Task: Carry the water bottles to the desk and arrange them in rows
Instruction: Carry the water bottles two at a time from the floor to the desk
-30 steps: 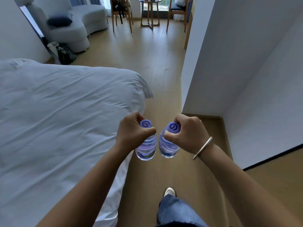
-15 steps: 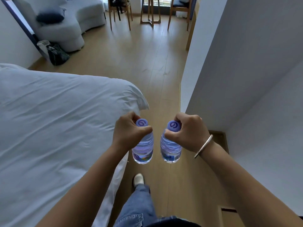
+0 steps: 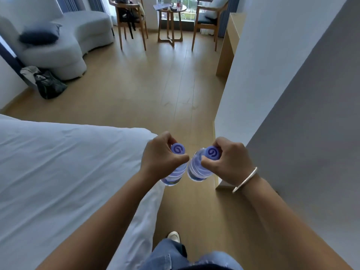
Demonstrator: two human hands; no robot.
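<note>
Two small clear water bottles with purple caps hang in front of me over the wooden floor. My left hand [image 3: 160, 158] grips the neck of the left bottle [image 3: 174, 176], its cap showing above my fingers. My right hand [image 3: 227, 162] grips the neck of the right bottle [image 3: 196, 170] the same way; a silver bangle sits on that wrist. The bottles nearly touch each other. A light wooden desk [image 3: 228, 41] juts out from behind the white wall corner, far ahead on the right.
A bed with white sheets [image 3: 58, 172] fills the left side. A white wall [image 3: 272, 84] runs along the right, leaving a narrow floor passage. Ahead stand a grey sofa [image 3: 64, 45], a dark bag [image 3: 49, 84], two wooden chairs [image 3: 131, 22] and a round side table [image 3: 170, 20].
I have walked forward along the bed: the wall corner and bed end are closer, and the sitting area and desk have come into view. Both hands still hold their bottles.
</note>
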